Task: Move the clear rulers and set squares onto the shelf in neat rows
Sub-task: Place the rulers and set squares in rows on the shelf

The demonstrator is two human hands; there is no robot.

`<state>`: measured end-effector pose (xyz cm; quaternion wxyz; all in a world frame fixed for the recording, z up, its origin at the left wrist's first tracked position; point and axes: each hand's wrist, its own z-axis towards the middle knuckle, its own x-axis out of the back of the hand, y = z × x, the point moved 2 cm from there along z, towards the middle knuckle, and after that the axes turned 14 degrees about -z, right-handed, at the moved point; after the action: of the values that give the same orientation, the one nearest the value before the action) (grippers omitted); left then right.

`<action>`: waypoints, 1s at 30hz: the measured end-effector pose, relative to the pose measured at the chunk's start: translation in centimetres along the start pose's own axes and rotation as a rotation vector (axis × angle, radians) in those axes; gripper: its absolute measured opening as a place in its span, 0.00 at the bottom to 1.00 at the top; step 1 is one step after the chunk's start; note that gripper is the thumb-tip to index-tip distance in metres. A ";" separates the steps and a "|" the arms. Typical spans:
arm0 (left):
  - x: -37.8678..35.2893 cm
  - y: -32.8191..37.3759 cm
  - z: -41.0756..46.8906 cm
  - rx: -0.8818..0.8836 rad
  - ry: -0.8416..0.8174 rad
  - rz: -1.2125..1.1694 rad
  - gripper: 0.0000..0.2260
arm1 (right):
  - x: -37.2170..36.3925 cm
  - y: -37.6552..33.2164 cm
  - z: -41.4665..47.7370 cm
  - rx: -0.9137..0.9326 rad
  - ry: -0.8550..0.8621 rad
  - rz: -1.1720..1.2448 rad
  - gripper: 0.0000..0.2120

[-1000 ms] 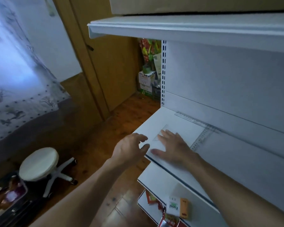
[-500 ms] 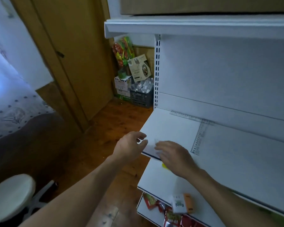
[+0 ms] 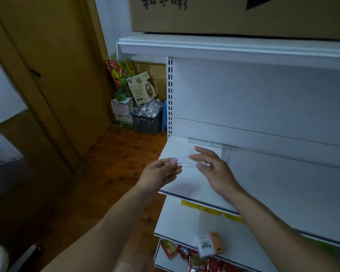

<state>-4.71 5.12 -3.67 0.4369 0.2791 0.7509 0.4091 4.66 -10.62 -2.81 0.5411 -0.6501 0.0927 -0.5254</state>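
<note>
Pinching a clear set square (image 3: 186,160) between both hands, left hand (image 3: 159,174), right hand (image 3: 214,169), above white shelf (image 3: 273,193)

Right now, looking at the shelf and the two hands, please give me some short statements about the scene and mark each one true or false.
1. Both hands hold one clear ruler between them. True: the left hand pinches one end and the right hand the other end of the clear ruler.
2. A long ruler lies along the back of the white shelf. True.
3. The top shelf is bare. False: a cardboard box sits on it.
4. The held ruler lies flat on the shelf. False: it is lifted above it.
5. A dark crate stands on the wooden floor. True.
</note>
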 end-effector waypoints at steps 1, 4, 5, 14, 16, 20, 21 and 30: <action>-0.1 0.1 0.2 -0.016 0.005 -0.030 0.12 | 0.2 0.1 -0.3 -0.027 -0.028 0.044 0.23; -0.7 -0.2 0.6 -0.041 -0.006 -0.061 0.11 | 0.8 0.2 -1.2 -0.125 -0.036 0.218 0.20; -1.0 -0.4 0.7 -0.049 -0.023 -0.047 0.11 | 1.1 0.1 -1.5 -0.170 -0.001 0.230 0.15; -6.6 -3.8 0.6 -0.155 -0.091 0.140 0.06 | 5.7 2.2 -5.0 -0.375 0.228 0.033 0.07; -8.8 -4.8 0.2 -0.152 -0.101 0.142 0.05 | 7.4 3.2 -6.5 -0.388 0.281 -0.020 0.08; -14.2 -7.1 -1.3 -0.118 -0.198 0.124 0.04 | 12.1 5.4 -10.3 -0.416 0.348 0.002 0.07; -15.8 -7.8 -1.7 -0.114 -0.223 0.121 0.04 | 13.5 6.0 -11.6 -0.418 0.356 0.014 0.07; -33.9 -18.0 -8.7 -0.054 -0.442 0.137 0.04 | 28.6 14.0 -26.6 -0.481 0.527 0.087 0.06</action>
<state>2.16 -33.62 -2.13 0.5691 0.4003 0.6053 0.3866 2.37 -52.01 -1.01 0.3518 -0.5964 0.3777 -0.6147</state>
